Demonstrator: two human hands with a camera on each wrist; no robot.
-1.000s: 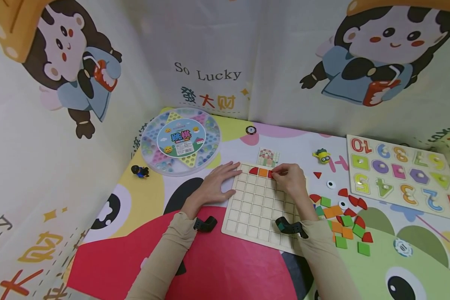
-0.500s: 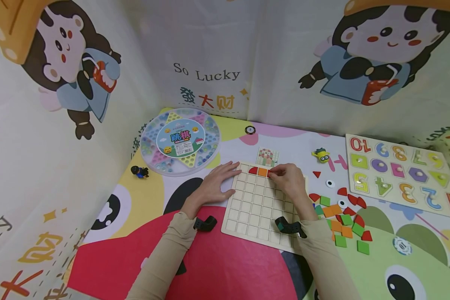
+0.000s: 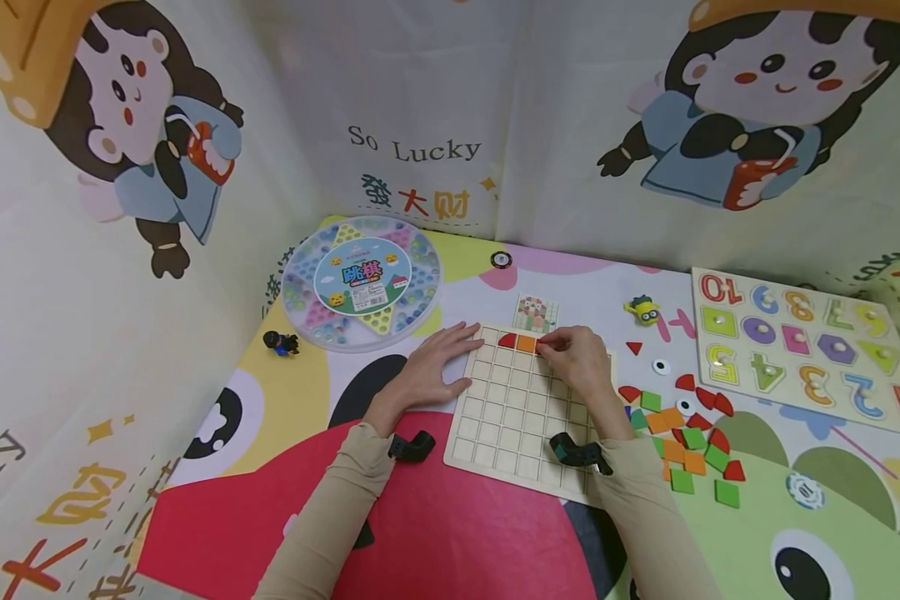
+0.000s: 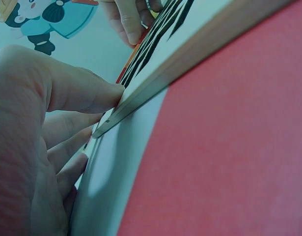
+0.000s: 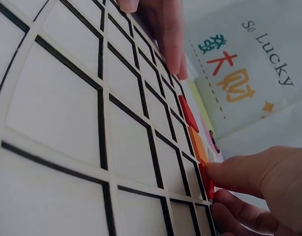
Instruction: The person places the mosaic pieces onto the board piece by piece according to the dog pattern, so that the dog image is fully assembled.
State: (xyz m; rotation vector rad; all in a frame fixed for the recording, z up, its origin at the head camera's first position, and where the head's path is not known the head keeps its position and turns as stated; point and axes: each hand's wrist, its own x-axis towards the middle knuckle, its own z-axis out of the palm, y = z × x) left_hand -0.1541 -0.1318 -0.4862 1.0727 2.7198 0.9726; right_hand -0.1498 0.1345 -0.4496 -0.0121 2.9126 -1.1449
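Observation:
A pale wooden grid board (image 3: 502, 417) lies on the patterned cloth. In its far row, a red quarter-circle piece (image 3: 507, 340) and an orange square piece (image 3: 526, 343) sit side by side. Just right of the orange square, my right hand (image 3: 579, 358) pinches another red piece (image 5: 206, 182), with the thumb on its face in the right wrist view. That piece is mostly covered by the fingers in the head view. My left hand (image 3: 429, 367) rests at the board's left edge, fingers extended, with the thumb tip on the rim in the left wrist view.
Loose green squares (image 3: 727, 494), orange squares and red pieces lie scattered right of the board. A pattern card (image 3: 536, 313) is beyond its far edge. A number puzzle (image 3: 802, 354), a yellow figurine (image 3: 642, 310), a round marble game (image 3: 362, 283) and a small dark figure (image 3: 281, 342) surround it.
My right fingertips have shifted slightly left toward the orange square, along with the red piece. My left hand and the board stay in place.

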